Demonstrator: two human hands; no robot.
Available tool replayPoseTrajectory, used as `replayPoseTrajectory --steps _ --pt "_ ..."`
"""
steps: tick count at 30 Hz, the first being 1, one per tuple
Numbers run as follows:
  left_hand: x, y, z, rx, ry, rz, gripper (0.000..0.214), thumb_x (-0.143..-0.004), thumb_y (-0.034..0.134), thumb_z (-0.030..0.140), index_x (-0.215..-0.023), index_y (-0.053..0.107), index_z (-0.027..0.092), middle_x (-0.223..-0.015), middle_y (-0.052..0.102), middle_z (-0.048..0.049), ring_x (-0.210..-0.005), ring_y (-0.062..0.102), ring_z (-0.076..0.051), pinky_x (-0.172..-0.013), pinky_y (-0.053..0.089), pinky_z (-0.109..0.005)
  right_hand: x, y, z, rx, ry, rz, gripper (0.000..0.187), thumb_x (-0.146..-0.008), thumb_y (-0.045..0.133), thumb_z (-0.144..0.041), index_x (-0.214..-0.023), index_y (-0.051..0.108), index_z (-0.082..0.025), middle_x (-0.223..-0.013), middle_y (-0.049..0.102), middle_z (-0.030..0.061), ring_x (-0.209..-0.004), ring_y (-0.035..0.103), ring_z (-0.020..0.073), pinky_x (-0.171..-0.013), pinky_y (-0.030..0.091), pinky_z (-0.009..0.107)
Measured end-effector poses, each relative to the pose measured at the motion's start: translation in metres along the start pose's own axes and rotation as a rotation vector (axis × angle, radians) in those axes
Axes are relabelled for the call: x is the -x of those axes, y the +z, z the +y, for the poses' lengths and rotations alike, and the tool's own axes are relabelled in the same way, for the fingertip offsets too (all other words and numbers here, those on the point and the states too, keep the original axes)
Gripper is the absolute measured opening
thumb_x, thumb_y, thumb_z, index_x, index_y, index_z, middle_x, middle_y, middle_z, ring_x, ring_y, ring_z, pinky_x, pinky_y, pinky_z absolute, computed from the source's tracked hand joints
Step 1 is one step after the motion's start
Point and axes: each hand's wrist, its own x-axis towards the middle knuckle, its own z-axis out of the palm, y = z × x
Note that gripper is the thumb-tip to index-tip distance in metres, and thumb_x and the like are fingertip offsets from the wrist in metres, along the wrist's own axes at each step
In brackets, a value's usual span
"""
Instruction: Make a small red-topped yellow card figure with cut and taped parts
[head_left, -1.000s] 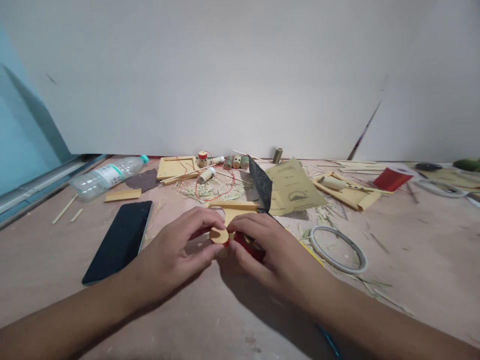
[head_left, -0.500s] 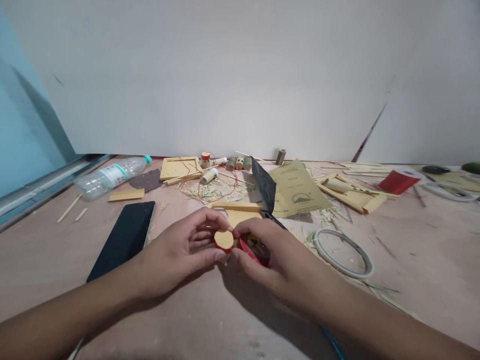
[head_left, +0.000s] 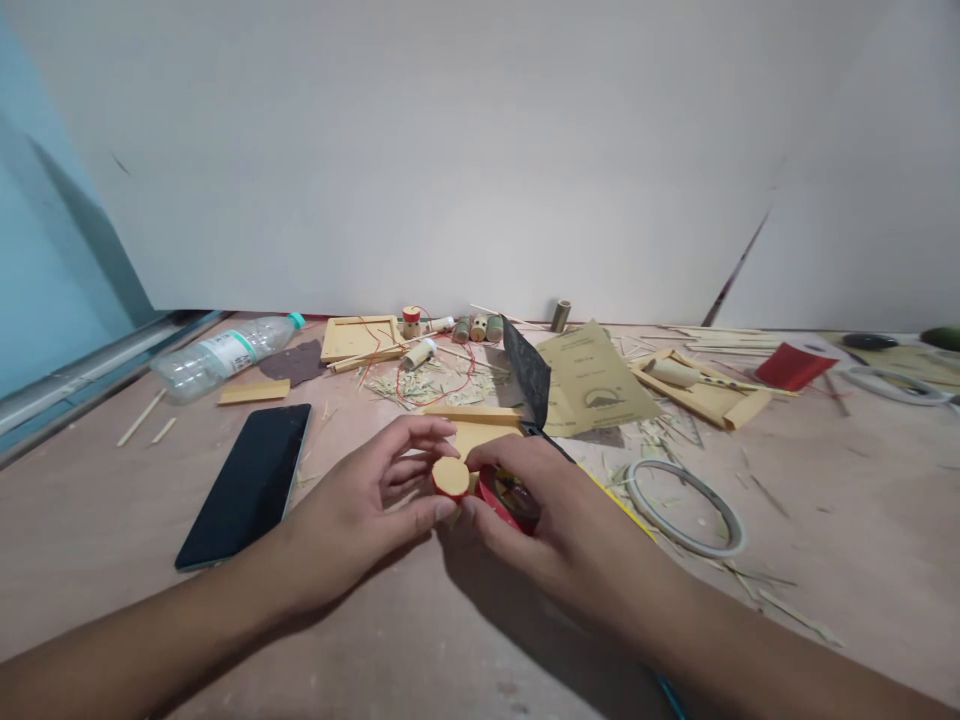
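Observation:
Between my hands is a small round piece (head_left: 451,476) with a pale tan top and a red edge. My left hand (head_left: 394,480) curls around its left side, thumb at the near edge and fingers bent above it. In my right hand (head_left: 536,500) is a roll of red tape (head_left: 501,500), partly hidden by the fingers; the thumb and fingertips come up to the round piece's right side. Just behind lies a pale wooden tray (head_left: 484,430), and a black folded sheet (head_left: 529,372) stands up beside it.
To the left lie a dark phone (head_left: 247,485) and a plastic bottle (head_left: 229,357). Sandpaper (head_left: 596,380) rests behind my right hand, a tape ring (head_left: 686,507) to the right. Wood shavings (head_left: 439,385), thin sticks (head_left: 735,340) and red thread are scattered towards the white wall (head_left: 480,150).
The round piece has shifted very slightly right, and my left fingers have opened a little away from its top. A yellow edge now shows beside my right forearm.

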Motion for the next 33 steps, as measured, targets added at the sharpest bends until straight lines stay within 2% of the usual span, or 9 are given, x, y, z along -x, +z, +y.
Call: replayPoseTrajectory --steps 6,13,17,22,26,29,33 --pt "0.000 0.000 0.003 -0.096 -0.026 0.020 0.027 -0.096 0.080 0.034 -0.116 0.063 0.029 -0.117 0.073 0.0009 -0.112 0.072 -0.019 -0.096 0.057 -0.031 0.001 0.000 -0.001 0.023 0.009 -0.022 0.011 -0.092 0.068 -0.016 -0.102 0.069 -0.021 -0.095 0.072 0.0037 -0.088 0.064 0.0241 -0.077 0.045 0.035" --pt "0.001 -0.002 0.005 -0.140 0.055 -0.016 0.022 -0.098 0.074 0.021 -0.114 0.061 0.029 -0.119 0.074 0.0024 -0.116 0.071 -0.017 -0.102 0.055 -0.030 -0.001 -0.012 -0.005 0.018 0.042 -0.105 0.011 -0.092 0.075 -0.025 -0.101 0.069 -0.023 -0.101 0.071 0.0048 -0.090 0.064 0.0243 -0.075 0.047 0.034" --pt "0.001 -0.002 0.005 -0.161 0.068 -0.041 0.021 -0.099 0.074 0.023 -0.114 0.060 0.028 -0.119 0.073 0.0019 -0.114 0.072 -0.018 -0.103 0.056 -0.031 0.000 -0.014 -0.002 0.065 0.048 -0.118 0.019 -0.088 0.078 -0.025 -0.104 0.069 -0.024 -0.106 0.070 0.0054 -0.096 0.064 0.0261 -0.077 0.047 0.035" --pt "0.002 -0.002 0.005 -0.196 0.081 -0.030 0.018 -0.098 0.074 0.022 -0.106 0.058 0.027 -0.118 0.069 0.0012 -0.112 0.071 -0.019 -0.103 0.057 -0.035 0.000 -0.017 0.004 0.171 0.075 -0.112 0.012 -0.094 0.072 -0.032 -0.095 0.067 -0.022 -0.098 0.068 0.0060 -0.097 0.063 0.0286 -0.081 0.047 0.039" --pt "0.003 -0.003 0.006 -0.173 0.087 -0.041 0.017 -0.098 0.072 0.020 -0.105 0.057 0.025 -0.116 0.068 -0.0003 -0.109 0.071 -0.019 -0.101 0.057 -0.035 0.004 -0.024 0.005 0.188 0.090 -0.106 0.020 -0.097 0.070 -0.039 -0.105 0.070 -0.021 -0.102 0.068 0.0080 -0.099 0.063 0.0300 -0.082 0.049 0.042" --pt "0.003 -0.003 0.010 -0.215 0.112 -0.078 0.014 -0.099 0.068 0.018 -0.109 0.060 0.025 -0.117 0.070 -0.0024 -0.111 0.070 -0.021 -0.098 0.057 -0.034 0.006 -0.027 0.001 0.099 0.023 -0.154 0.017 -0.100 0.065 -0.030 -0.114 0.072 -0.023 -0.111 0.067 0.0078 -0.101 0.065 0.0264 -0.086 0.051 0.040" --pt "0.006 -0.001 0.016 -0.457 0.154 -0.113 0.021 -0.098 0.064 0.017 -0.118 0.065 0.026 -0.115 0.072 -0.0027 -0.110 0.069 -0.022 -0.097 0.055 -0.034 0.008 -0.023 -0.006 0.045 -0.070 -0.187 0.019 -0.099 0.057 -0.015 -0.104 0.073 -0.023 -0.110 0.065 0.0067 -0.092 0.065 0.0211 -0.083 0.052 0.036"
